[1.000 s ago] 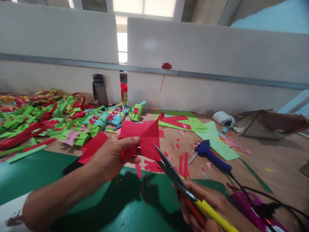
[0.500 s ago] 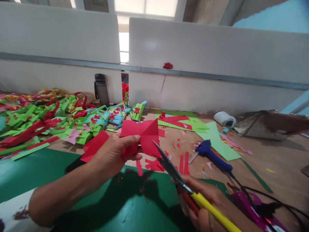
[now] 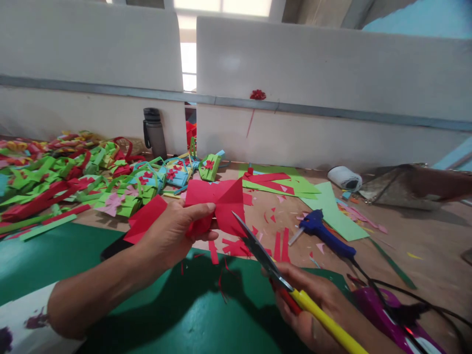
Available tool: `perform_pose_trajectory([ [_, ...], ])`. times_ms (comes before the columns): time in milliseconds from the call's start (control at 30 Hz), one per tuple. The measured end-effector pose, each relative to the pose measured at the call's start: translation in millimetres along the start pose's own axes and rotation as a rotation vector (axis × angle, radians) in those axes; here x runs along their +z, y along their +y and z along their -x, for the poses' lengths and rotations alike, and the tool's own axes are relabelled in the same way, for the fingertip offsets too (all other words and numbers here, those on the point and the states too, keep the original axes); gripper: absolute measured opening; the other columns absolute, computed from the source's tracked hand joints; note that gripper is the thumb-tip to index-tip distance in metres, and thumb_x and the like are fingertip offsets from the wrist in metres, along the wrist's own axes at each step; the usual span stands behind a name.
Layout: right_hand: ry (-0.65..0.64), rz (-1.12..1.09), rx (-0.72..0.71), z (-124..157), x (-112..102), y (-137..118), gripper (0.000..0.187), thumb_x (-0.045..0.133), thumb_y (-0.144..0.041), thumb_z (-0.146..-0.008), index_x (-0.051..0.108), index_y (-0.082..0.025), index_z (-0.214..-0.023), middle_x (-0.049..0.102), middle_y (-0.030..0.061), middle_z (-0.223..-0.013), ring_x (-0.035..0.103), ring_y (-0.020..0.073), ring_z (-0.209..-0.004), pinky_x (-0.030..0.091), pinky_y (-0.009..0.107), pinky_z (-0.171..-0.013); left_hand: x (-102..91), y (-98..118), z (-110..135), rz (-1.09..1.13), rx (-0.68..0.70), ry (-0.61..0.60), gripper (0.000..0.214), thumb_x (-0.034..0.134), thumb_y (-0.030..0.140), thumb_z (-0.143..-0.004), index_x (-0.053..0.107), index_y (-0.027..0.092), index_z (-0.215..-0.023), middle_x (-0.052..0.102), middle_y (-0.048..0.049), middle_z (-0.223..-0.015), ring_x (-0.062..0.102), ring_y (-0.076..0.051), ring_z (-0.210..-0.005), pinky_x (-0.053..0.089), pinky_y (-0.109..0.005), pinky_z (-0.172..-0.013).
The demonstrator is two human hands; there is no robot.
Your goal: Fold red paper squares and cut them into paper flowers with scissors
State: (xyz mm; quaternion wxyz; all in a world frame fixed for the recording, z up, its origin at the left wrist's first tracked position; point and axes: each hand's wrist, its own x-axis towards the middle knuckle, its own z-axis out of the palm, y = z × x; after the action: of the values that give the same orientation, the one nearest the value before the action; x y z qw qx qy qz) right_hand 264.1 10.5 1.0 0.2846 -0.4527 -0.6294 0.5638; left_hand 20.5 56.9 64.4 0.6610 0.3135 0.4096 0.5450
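Note:
My left hand (image 3: 173,231) pinches a folded piece of red paper (image 3: 217,204) between thumb and fingers, lifted above the table. My right hand (image 3: 313,307) grips scissors (image 3: 269,263) with a yellow and red handle. The blades are slightly apart and their tips touch the lower right edge of the red paper. Small red scraps and strips (image 3: 254,243) lie on the brown tabletop just under the paper. A dark green sheet (image 3: 177,305) lies beneath both forearms.
A heap of green, red and blue paper baskets (image 3: 81,177) fills the left of the table. A blue glue gun (image 3: 324,233) with a black cord lies right of the scissors. Light green sheets (image 3: 324,201), a white tape roll (image 3: 344,178), a grey bottle (image 3: 154,132) and white partition panels (image 3: 324,88) stand behind.
The scissors have edged up and left until their tips meet the edge of the red paper. The left hand with the paper has barely shifted.

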Motion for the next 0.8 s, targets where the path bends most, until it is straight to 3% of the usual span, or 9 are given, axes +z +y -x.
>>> perform_pose_trajectory([
  [133, -0.017, 0.01, 0.038, 3, -3, -15, 0.066, 0.063, -0.073, -0.062, 0.062, -0.02, -0.102, 0.039, -0.0037, -0.063, 0.034, 0.0121, -0.053, 0.035, 0.022, -0.046, 0.5, 0, 0, -0.011, 0.0, 0.01, 0.012, 0.071, 0.012, -0.068, 0.059, 0.013, -0.064, 0.059, 0.0031, -0.055, 0.056, -0.01, -0.052, 0.054, -0.024, -0.049],
  [300, -0.031, -0.016, 0.031, 9, -2, -27, 0.066, 0.058, -0.08, -0.059, 0.064, -0.021, -0.089, 0.039, -0.0033, -0.064, 0.033, 0.0121, -0.055, 0.04, 0.022, -0.049, -0.1, -2, -3, -0.012, -0.01, -0.001, 0.013, 0.071, 0.013, -0.069, 0.059, 0.014, -0.066, 0.059, 0.0029, -0.055, 0.057, -0.01, -0.052, 0.053, -0.023, -0.049],
  [533, -0.012, 0.025, -0.051, 3, -7, 13, 0.061, 0.063, -0.066, -0.068, 0.063, -0.023, -0.112, 0.049, -0.0027, -0.058, 0.046, 0.0123, -0.05, 0.043, 0.02, -0.046, 0.3, -3, -3, -0.023, 0.0, 0.017, 0.017, 0.073, 0.014, -0.068, 0.056, 0.014, -0.069, 0.059, 0.0025, -0.057, 0.057, -0.011, -0.051, 0.054, -0.026, -0.051],
  [800, -0.033, 0.054, -0.088, -5, -9, 34, 0.062, 0.066, -0.061, -0.069, 0.062, -0.022, -0.116, 0.055, -0.0027, -0.052, 0.048, 0.0117, -0.042, 0.041, 0.018, -0.038, 3.0, -2, -3, 0.001, -0.005, 0.031, 0.02, 0.069, 0.009, -0.07, 0.051, 0.014, -0.063, 0.055, 0.0041, -0.051, 0.052, -0.008, -0.045, 0.054, -0.024, -0.047],
])
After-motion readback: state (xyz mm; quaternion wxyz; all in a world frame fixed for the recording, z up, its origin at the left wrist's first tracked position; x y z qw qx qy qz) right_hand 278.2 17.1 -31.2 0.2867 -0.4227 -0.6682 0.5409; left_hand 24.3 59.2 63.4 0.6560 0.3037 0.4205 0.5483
